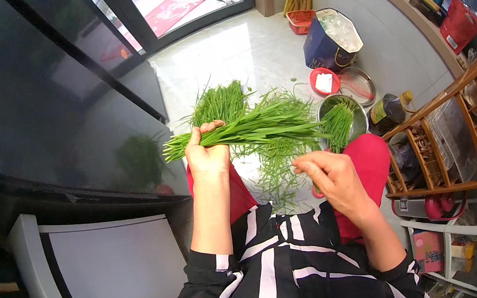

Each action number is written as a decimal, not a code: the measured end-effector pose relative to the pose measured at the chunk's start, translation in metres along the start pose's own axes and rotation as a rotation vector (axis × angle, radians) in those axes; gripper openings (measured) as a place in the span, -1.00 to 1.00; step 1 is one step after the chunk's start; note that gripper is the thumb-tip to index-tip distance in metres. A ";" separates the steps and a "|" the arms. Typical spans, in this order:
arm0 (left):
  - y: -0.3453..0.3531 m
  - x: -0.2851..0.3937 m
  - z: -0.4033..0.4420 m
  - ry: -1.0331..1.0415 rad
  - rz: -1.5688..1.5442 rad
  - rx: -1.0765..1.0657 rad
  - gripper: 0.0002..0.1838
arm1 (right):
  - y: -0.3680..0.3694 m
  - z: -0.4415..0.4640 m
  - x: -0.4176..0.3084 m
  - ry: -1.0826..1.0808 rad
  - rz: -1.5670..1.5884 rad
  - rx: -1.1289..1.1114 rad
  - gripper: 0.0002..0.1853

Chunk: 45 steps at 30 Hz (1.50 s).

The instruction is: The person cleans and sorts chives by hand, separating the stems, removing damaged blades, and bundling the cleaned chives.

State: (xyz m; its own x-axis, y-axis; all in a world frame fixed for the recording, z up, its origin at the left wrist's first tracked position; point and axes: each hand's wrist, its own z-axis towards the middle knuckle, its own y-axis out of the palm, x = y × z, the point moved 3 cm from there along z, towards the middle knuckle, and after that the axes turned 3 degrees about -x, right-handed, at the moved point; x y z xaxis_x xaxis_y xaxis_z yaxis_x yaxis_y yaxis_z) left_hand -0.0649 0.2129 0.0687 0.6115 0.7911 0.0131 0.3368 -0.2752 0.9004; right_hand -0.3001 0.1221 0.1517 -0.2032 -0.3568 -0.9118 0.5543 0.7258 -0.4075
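A long bunch of green garlic chives (266,127) lies across my left hand (209,156), whose fingers are wrapped round its stem end. The leaf tips reach right, towards the metal pot. My right hand (336,180) is held lower and to the right, apart from the bunch. Its thumb and index finger are pinched; whatever is between them is too small to make out. Below the bunch, loose chive scraps (282,173) are strewn over the floor. A pile of chives (219,102) rests behind my left hand. More chives (338,123) stand in the metal pot (362,121).
Beyond the pot are a red bowl (316,82) with something white in it, a round metal lid (358,83) and a dark blue bag (321,44). A dark bottle (386,111) and a wooden rack (434,138) stand right. A dark glossy cabinet (62,126) borders the left.
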 end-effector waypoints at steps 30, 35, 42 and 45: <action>0.012 -0.026 -0.023 -0.065 0.063 -0.123 -0.77 | -0.007 0.015 -0.027 -0.253 -0.583 0.242 -0.91; 0.014 -0.030 -0.024 -0.068 0.058 -0.089 -0.78 | -0.005 0.019 -0.023 -0.208 -0.610 0.237 -0.88; 0.015 -0.033 -0.025 -0.085 0.039 -0.051 -0.77 | -0.003 0.023 -0.023 -0.200 -0.643 0.214 -0.87; 0.013 -0.032 -0.023 -0.088 0.051 -0.058 -0.77 | -0.003 0.024 -0.021 -0.221 -0.640 0.212 -0.88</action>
State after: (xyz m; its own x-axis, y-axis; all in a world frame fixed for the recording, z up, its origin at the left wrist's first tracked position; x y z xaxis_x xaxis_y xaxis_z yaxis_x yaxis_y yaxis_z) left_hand -0.0971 0.1968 0.0900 0.6881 0.7252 0.0239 0.2633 -0.2803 0.9231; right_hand -0.2780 0.1136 0.1732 -0.3856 -0.8023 -0.4557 0.5300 0.2116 -0.8211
